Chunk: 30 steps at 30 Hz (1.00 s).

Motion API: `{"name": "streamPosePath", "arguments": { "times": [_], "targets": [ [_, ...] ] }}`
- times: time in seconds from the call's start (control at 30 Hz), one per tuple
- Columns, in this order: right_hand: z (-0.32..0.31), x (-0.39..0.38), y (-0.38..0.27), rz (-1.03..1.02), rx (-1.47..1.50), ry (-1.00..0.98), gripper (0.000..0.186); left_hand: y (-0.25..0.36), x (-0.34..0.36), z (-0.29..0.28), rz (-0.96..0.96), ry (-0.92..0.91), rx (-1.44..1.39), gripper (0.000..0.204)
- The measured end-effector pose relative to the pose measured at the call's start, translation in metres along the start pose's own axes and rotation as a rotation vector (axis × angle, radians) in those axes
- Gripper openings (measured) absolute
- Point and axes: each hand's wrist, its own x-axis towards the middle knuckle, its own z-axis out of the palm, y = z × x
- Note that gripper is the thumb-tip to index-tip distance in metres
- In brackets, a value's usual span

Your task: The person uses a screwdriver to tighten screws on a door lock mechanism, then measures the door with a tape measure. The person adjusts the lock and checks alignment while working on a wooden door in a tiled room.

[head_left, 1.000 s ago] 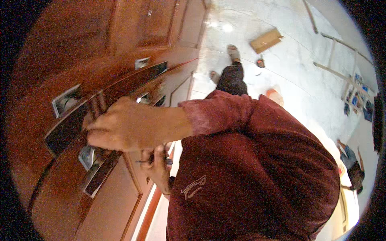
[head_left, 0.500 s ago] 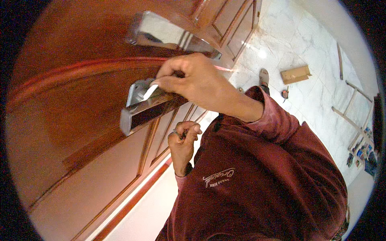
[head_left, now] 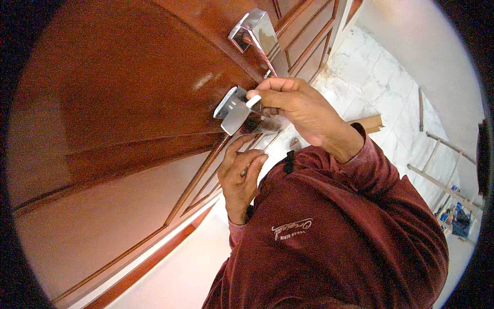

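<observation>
On the glossy brown panelled door [head_left: 118, 87], a chrome lever handle with a square base [head_left: 224, 110] sits below another chrome handle [head_left: 260, 38]. My right hand [head_left: 301, 108] is at the lower handle, thumb and forefinger pinching a small white piece [head_left: 253, 101] against or just in front of it. Beneath, my left hand [head_left: 239, 177] has its fingers curled, fingertips near the underside of that handle; a small grey object shows among them, too small to make out. The far end of the lower handle is partly hidden behind my right hand.
A cardboard piece [head_left: 371, 123] lies on the marble tiled floor [head_left: 370, 72]. At the right, a ladder-like frame [head_left: 437, 175] and a pile of small blue and dark items [head_left: 455, 219] lie by the white wall. A red-brown strip [head_left: 139, 273] runs below the door.
The view has turned, showing both handles more end-on. My right hand has shifted right with the white piece. My left hand has risen from lower down toward the lower handle.
</observation>
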Motion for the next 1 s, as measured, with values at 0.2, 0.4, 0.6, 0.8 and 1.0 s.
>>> {"name": "streamPosePath", "arguments": {
  "times": [0.2,0.4,0.6,0.8,1.0],
  "targets": [
    [0.0,-0.011,-0.006,-0.011,-0.014,0.02,0.015,-0.002,-0.001,0.016,0.09,-0.049,0.07,0.011],
    [0.016,-0.019,-0.002,-0.024,0.069,0.101,0.015,-0.006,-0.014,0.014,-0.017,-0.087,-0.059,0.01],
    [-0.007,-0.014,0.005,-0.064,-0.006,0.047,0.018,-0.013,-0.024,0.021,0.027,-0.085,-0.121,0.01],
    [-0.015,-0.014,-0.007,0.072,0.046,-0.068,0.017,-0.012,-0.039,0.031,-0.112,-0.046,-0.177,0.009],
    [-0.015,-0.005,-0.001,0.093,0.134,-0.114,0.013,0.012,-0.054,0.046,-0.294,0.021,-0.076,0.011]
  ]
}}
